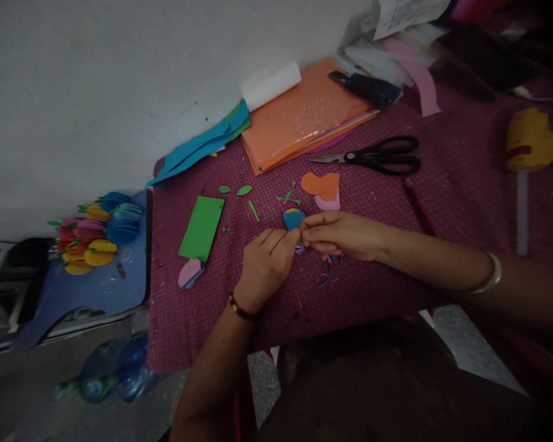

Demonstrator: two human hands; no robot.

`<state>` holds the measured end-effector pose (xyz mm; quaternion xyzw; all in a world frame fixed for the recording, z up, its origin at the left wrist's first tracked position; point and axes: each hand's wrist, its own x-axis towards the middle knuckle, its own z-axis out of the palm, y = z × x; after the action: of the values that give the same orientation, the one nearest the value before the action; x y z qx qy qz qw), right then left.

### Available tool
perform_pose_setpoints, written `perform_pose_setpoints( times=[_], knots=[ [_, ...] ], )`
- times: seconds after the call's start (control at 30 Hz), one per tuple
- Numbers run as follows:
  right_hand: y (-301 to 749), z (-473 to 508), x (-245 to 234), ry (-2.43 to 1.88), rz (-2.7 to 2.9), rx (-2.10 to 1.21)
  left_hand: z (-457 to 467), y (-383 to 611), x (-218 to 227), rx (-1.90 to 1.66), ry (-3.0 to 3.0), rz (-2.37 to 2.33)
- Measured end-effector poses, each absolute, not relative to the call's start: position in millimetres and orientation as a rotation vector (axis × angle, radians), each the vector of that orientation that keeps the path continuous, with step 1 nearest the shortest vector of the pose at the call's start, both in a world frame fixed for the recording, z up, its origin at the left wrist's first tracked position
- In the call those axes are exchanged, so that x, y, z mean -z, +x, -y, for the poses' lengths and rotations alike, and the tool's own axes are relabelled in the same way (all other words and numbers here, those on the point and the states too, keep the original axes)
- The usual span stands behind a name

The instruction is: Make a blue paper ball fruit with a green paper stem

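My left hand [270, 261] and my right hand [343, 236] meet fingertip to fingertip low over the table. Both are closed in a pinch. A speck of green shows between the fingertips, too small and covered to name. Just behind them lies a blue paper piece [294, 218] with a yellow edge, partly hidden by the fingers. Beyond my right hand is an orange heart-shaped cutout [321, 187] over a pink one [328, 202]. Green paper leaves [244, 191] and thin green scraps [254, 211] lie farther left, beside a green paper rectangle [201, 227].
Black-handled scissors [382, 156] lie behind my right hand, near an orange folder [299, 113]. A yellow glue gun [529, 141] is at the right. Colourful paper fruit shapes [96, 230] crowd a blue surface [92, 291] at the left. Plastic bottles [115, 371] lie below.
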<state>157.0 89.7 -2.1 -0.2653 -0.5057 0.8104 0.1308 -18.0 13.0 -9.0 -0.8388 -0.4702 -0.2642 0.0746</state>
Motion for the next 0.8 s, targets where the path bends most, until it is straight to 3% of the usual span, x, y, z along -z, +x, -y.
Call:
perform_pose_setpoints(
  times=[0.1,0.23,0.33,0.53,0.67,0.8],
  knots=[
    [160.9,-100.7,-1.5,-0.837,1.511,-2.222,-15.3,-18.5,8.8,1.052,-2.432,1.605],
    [167.5,-117.9,-4.1,-0.932,1.489,-1.963,-17.9,-18.3,7.0,1.717,-2.26,2.142],
    [166.4,-116.7,-2.6,-0.887,1.489,-1.972,-17.4,-13.9,5.8,2.152,-2.188,2.425],
    [157.9,-96.1,-4.2,-0.817,1.542,-1.956,-14.8,-4.7,9.5,2.612,-2.145,2.586],
    [155.9,-91.9,-7.8,-0.738,1.634,-1.898,-15.3,-0.8,12.3,2.659,-2.099,2.711],
    [155.0,-89.5,-4.9,-0.678,1.729,-1.921,-14.6,4.0,11.5,2.274,-2.332,2.747]
  ],
)
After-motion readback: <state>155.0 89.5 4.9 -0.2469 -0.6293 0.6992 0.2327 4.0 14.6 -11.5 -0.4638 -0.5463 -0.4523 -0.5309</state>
